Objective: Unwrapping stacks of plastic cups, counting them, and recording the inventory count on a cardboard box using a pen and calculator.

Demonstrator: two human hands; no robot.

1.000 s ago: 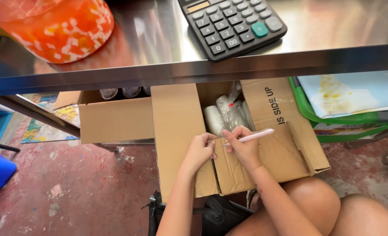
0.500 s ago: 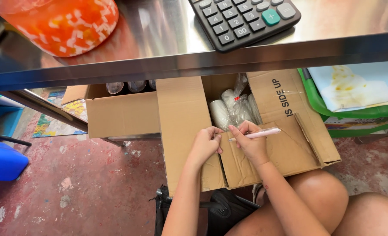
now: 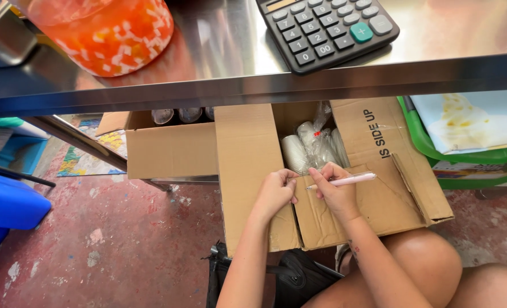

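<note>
Beneath the stainless steel tabletop (image 3: 253, 85), a brown cardboard box (image 3: 247, 171) sat open on the red-stained concrete floor (image 3: 122, 245). At the box's near flap, the left hand (image 3: 276, 193) was clenched on the flap edge, and the right hand (image 3: 336, 191) gripped a slim pink pen (image 3: 344, 181). Plastic-wrapped white cups (image 3: 313, 149) lay inside the box.

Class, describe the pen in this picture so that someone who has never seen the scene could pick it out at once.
Under the steel table sits an open cardboard box. Above its front flaps, the right hand holds the pen: a slim, pale pink stick lying nearly level, unlike the bagged white cups behind it.
</note>
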